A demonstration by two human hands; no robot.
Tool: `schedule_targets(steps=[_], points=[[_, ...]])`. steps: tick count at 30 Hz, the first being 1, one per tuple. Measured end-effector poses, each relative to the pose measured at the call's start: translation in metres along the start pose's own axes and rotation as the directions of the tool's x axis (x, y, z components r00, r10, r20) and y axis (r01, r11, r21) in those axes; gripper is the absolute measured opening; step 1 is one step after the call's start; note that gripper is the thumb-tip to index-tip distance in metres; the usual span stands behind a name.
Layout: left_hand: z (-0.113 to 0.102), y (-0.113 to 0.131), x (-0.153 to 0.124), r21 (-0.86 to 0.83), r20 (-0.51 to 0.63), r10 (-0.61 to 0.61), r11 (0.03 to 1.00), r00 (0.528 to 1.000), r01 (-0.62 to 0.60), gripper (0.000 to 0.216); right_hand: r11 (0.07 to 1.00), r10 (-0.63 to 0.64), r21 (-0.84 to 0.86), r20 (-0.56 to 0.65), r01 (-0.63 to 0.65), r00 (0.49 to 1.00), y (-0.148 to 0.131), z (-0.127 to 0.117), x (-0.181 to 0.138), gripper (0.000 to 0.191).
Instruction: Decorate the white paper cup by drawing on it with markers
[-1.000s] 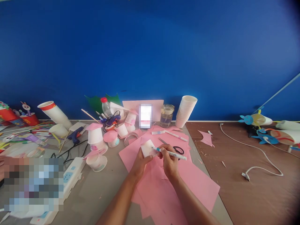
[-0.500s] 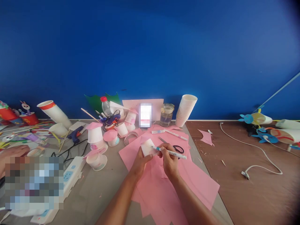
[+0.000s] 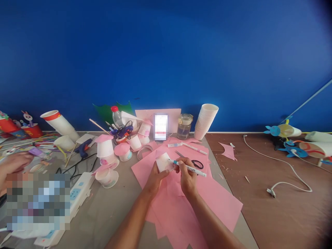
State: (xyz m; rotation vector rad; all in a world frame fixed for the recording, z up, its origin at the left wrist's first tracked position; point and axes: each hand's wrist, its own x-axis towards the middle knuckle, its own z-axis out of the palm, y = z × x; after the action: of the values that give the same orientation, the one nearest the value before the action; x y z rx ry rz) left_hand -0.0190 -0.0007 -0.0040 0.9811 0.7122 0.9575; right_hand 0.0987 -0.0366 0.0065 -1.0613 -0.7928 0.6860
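My left hand [image 3: 155, 179] is closed round a white paper cup [image 3: 163, 161], tilted above the pink sheets. Faint pinkish marks show on the cup's side near my left thumb. In my right hand [image 3: 188, 178] is an acrylic marker [image 3: 193, 169] with a white barrel and blue collar, its tip at or just beside the cup's wall; whether it touches I cannot tell. Under both hands spread several overlapping pink paper sheets [image 3: 220, 197]. Scissors with black handles [image 3: 197, 164] lie on them behind my right hand, partly hidden. Another white marker [image 3: 194, 148] rests farther back.
Decorated cups [image 3: 105, 148] and a power strip [image 3: 75, 197] stand to the left. Behind are a lit phone [image 3: 160, 127], a glass jar [image 3: 184, 126] and a cup stack [image 3: 206, 121]. Another person's hand [image 3: 15, 164] is far left; a white cable [image 3: 287, 162] lies right.
The marker tip has shifted slightly on or near the cup while both my hands stay nearly in place. At far left, the other person's hand has moved up to a purple item.
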Motion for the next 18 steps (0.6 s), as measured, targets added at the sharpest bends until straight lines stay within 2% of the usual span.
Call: schedule_targets(steps=[7,14,18], points=[[0.0032,0.0033,0.0009,0.023,0.020,0.034,0.999,0.999,-0.035,0.030,1.000,-0.014,0.000,0.035,0.014,0.999,-0.0010,0.0006,-0.0023,0.021],[0.0080,0.0079,0.0016,0.104,0.070,0.079,0.991,0.994,-0.086,0.040,0.998,-0.049,0.037,0.064,0.046,0.997,-0.0033,0.0033,-0.0030,0.029],[0.0093,0.0093,0.0019,0.095,0.126,0.088,0.990,0.988,-0.100,0.039,0.999,-0.016,0.036,0.041,0.014,0.999,-0.0024,0.0037,-0.0030,0.030]])
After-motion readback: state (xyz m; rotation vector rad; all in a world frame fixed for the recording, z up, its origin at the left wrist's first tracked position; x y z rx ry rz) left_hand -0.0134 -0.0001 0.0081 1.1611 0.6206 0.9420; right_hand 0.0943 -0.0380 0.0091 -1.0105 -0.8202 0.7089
